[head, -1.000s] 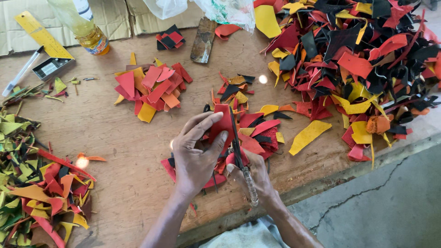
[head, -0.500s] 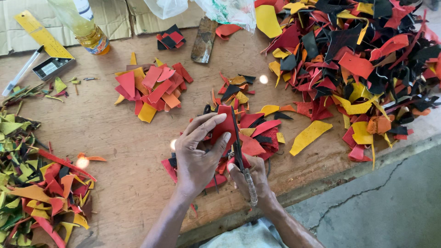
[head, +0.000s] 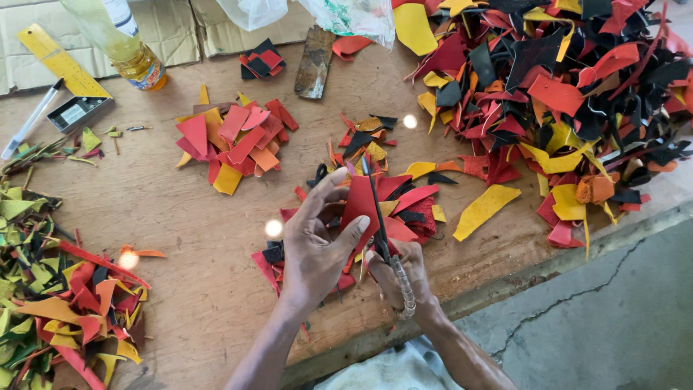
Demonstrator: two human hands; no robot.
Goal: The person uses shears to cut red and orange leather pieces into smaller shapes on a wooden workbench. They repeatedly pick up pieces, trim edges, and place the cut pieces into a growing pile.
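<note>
Red scrap near table edge

bright even daylight, soft short shadows under the scraps, small round sun spots on the wooden table, glare on the bottle, sharp focus mid-frame, slight wide-angle bending at the edges

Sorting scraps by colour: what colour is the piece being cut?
Red: the piece in the left hand, seen clearly from the head view.

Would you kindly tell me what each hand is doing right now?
Left hand: closed on a red scrap.
Right hand: closed around the scissors.
</note>
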